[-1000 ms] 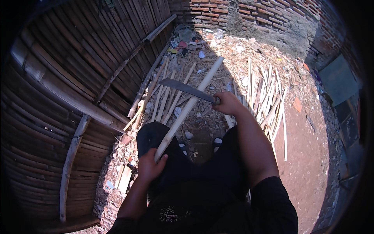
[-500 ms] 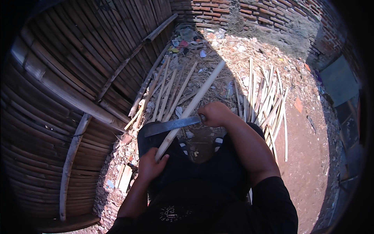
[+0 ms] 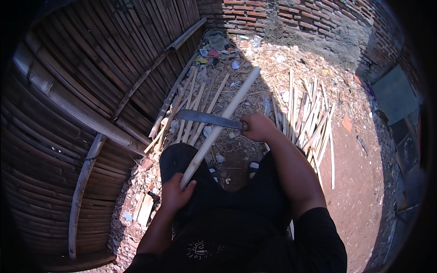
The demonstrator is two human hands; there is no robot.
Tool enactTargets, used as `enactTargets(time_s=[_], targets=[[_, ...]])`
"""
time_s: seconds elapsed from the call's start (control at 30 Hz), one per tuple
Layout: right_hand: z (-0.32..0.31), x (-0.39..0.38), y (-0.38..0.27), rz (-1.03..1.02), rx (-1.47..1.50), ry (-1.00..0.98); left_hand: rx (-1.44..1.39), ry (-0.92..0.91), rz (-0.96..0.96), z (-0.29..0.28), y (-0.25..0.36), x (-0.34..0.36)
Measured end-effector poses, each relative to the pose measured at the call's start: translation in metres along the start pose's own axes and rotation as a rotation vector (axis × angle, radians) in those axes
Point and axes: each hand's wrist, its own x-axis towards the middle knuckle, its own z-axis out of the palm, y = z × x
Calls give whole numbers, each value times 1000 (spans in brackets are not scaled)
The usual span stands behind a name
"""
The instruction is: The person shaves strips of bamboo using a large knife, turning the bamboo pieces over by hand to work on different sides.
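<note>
My left hand [image 3: 176, 191] is closed round the near end of a pale bamboo strip [image 3: 236, 101], low over my left thigh. The strip slants up and away to the right, its far end over the littered ground. In my right hand [image 3: 258, 128] is the handle of a machete [image 3: 207, 118], with the fingers wrapped round it. Its broad, curved blade points left and lies across the strip around mid-length. Whether the edge bites into the bamboo cannot be made out.
Split bamboo strips [image 3: 314, 113] lie piled on the right, with several more [image 3: 200, 107] on the left. A bamboo-slat wall [image 3: 82, 91] rises close on my left. Behind the shavings and rubble stands a brick wall [image 3: 309, 18]. My sandalled feet [image 3: 253, 169] are below.
The machete and my right hand have moved farther away along the bamboo strip, from near my knees toward its middle. My left hand keeps its grip in nearly the same place.
</note>
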Motion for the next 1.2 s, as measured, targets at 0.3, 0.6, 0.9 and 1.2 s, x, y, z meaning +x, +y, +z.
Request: enactTargets(time_s=[0.3, 0.6, 0.9, 1.2], targets=[[5, 2, 3, -63, -5, -19, 12, -1, 15, -2, 1, -1], [-1, 0, 26, 70, 98, 125, -14, -3, 3, 0, 3, 1], [12, 1, -17, -243, -100, -73, 22, 0, -3, -2, 1, -1], [-13, 0, 32, 212, 211, 224, -4, 7, 18, -1, 2, 0]])
